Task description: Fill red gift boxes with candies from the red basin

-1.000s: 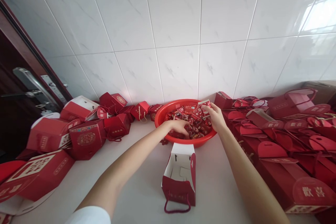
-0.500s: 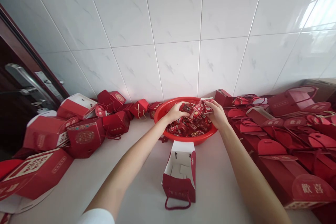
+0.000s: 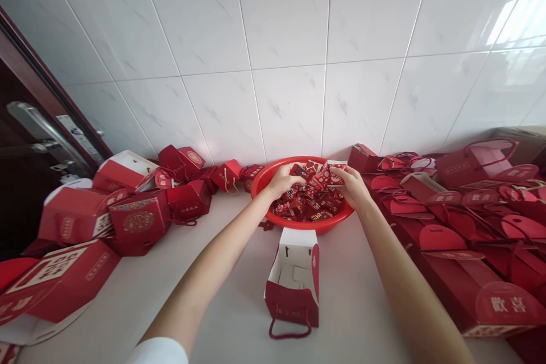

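Observation:
A red plastic basket (image 3: 261, 189) full of small red wrapped packets (image 3: 313, 209) stands against the wall. Over its left part, my left hand (image 3: 285, 180) has its fingers closed round a small dark-red packet (image 3: 298, 170). My right hand (image 3: 352, 182), at the basket's right side, grips a red and white packet (image 3: 336, 173) between thumb and fingers. Just in front of the basket is an open red box (image 3: 292, 290) with a white inside and a dark red cord handle (image 3: 290, 334); no packets show in it.
Red gift boxes (image 3: 139, 222) crowd the left side of the pale table (image 3: 234, 307). Many more red boxes (image 3: 460, 284) with rounded flaps fill the right side. Behind are a tiled wall (image 3: 290, 108) and, at far left, a door handle (image 3: 42, 125).
Both hands stay over the basket with small finger shifts. The packet at my right hand has tilted and sits slightly lower. The box looks almost unchanged.

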`<state>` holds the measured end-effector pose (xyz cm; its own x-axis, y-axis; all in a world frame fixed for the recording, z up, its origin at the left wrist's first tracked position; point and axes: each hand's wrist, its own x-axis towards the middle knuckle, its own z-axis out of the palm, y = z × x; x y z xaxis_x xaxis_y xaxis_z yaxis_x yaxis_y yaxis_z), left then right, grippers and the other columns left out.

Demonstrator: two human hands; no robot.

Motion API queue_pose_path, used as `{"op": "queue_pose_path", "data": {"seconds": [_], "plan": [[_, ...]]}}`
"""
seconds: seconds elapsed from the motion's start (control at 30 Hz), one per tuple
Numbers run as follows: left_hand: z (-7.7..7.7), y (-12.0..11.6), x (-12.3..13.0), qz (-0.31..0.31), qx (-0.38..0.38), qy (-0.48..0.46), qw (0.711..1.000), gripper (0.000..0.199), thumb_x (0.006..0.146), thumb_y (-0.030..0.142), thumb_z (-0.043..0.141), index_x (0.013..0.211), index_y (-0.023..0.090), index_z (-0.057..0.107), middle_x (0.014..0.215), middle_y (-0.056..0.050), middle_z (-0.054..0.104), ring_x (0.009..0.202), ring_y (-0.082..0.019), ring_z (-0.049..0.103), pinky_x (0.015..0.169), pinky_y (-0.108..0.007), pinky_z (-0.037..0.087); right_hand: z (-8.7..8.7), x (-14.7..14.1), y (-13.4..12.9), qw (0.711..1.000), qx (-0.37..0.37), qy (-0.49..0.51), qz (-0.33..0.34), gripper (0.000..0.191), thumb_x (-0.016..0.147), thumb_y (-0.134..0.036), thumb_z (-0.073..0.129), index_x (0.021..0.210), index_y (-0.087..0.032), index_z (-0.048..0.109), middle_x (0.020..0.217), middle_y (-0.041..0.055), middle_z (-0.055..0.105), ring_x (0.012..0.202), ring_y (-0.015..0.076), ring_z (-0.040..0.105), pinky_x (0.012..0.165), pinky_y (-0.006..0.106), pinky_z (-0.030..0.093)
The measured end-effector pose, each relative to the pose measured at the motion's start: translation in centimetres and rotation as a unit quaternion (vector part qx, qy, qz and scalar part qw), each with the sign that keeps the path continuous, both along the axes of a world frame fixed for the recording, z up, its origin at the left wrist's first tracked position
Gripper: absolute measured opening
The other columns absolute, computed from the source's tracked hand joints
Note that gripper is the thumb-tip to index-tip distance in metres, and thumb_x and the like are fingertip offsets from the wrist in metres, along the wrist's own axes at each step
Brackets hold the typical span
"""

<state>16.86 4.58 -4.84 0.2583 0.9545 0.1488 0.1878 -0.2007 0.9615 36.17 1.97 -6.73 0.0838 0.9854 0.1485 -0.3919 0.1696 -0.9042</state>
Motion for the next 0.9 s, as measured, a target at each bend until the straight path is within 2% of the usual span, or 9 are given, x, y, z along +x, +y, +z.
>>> {"op": "queue_pose_path", "data": {"seconds": [0.1,0.17,0.27,0.37,0.57,0.67,0.83,0.9], "plan": [[0.7,-0.6,0.2,0.014,-0.053,-0.003,0.998,0.04,0.07,0.007,0.062,0.107,0.019,0.07,0.083,0.001,0.073,0.073,-0.016,0.068,0.074,-0.029,0.058,0.0,0.0,0.1,1.0,-0.004,-0.001,-0.004,0.029,0.058,-0.036,0.083,0.078,-0.02,0.069,0.073,0.0021,0.073,0.068,0.0199,0.069,0.06,0.03,0.054],[0.9,-0.8,0.3,0.029,-0.065,-0.003,0.997,0.039,0.071,0.006,0.061,0.107,0.019,0.07,0.077,0.001,0.072,0.067,-0.015,0.066,0.071,-0.028,0.058,0.1,0.0,0.0,1.0,-0.01,0.004,-0.007,0.028,0.058,-0.034,0.083,0.078,-0.02,0.07,0.074,0.0018,0.073,0.066,0.0184,0.068,0.059,0.029,0.054],[0.7,-0.6,0.2,0.038,-0.039,-0.003,0.998,0.035,0.069,0.004,0.06,0.1,0.018,0.071,0.087,-0.001,0.074,0.073,-0.015,0.067,0.073,-0.026,0.057,0.1,-0.1,0.0,1.0,-0.018,0.016,-0.014,0.023,0.059,-0.031,0.082,0.076,-0.019,0.07,0.072,0.0011,0.072,0.064,0.0172,0.066,0.057,0.028,0.053],[0.0,0.0,-0.1,0.021,0.005,-0.008,1.0,0.027,0.07,0.005,0.06,0.091,0.017,0.071,0.1,-0.002,0.074,0.085,-0.016,0.069,0.08,-0.027,0.057,0.1,0.0,0.0,0.999,-0.022,0.023,-0.015,0.021,0.06,-0.03,0.081,0.074,-0.019,0.07,0.071,0.001,0.072,0.063,0.0173,0.066,0.056,0.028,0.053],[-1.1,1.1,-0.2,-0.014,0.075,-0.028,0.997,0.024,0.07,0.013,0.066,0.093,0.016,0.072,0.109,-0.004,0.073,0.096,-0.018,0.067,0.088,-0.03,0.055,0.1,0.2,0.1,1.0,-0.017,0.013,-0.005,0.023,0.061,-0.032,0.082,0.076,-0.02,0.07,0.07,0.0006,0.07,0.063,0.0179,0.065,0.055,0.028,0.053],[-1.2,1.0,-0.2,-0.018,0.083,-0.026,0.996,0.025,0.067,0.012,0.065,0.091,0.015,0.072,0.107,-0.006,0.073,0.091,-0.017,0.067,0.084,-0.029,0.055,0.2,0.2,0.1,0.999,-0.022,0.021,-0.009,0.023,0.06,-0.031,0.083,0.075,-0.02,0.07,0.069,0.0003,0.07,0.063,0.0172,0.065,0.055,0.028,0.053],[-0.9,0.7,-0.3,-0.022,0.057,-0.009,0.998,0.038,0.062,0.006,0.052,0.091,0.015,0.074,0.084,-0.003,0.074,0.073,-0.015,0.064,0.073,-0.028,0.053,0.2,-0.1,-0.1,1.0,-0.011,0.006,0.0,0.027,0.057,-0.033,0.085,0.076,-0.02,0.071,0.07,0.001,0.073,0.065,0.0192,0.068,0.057,0.029,0.054],[-0.8,0.6,-0.3,-0.039,0.051,-0.013,0.998,0.035,0.063,0.008,0.054,0.089,0.014,0.075,0.082,-0.003,0.074,0.069,-0.014,0.062,0.072,-0.028,0.053,0.2,-0.2,-0.2,1.0,-0.008,-0.007,0.006,0.029,0.057,-0.033,0.085,0.078,-0.02,0.071,0.07,0.0019,0.073,0.068,0.021,0.07,0.059,0.03,0.055]]}}
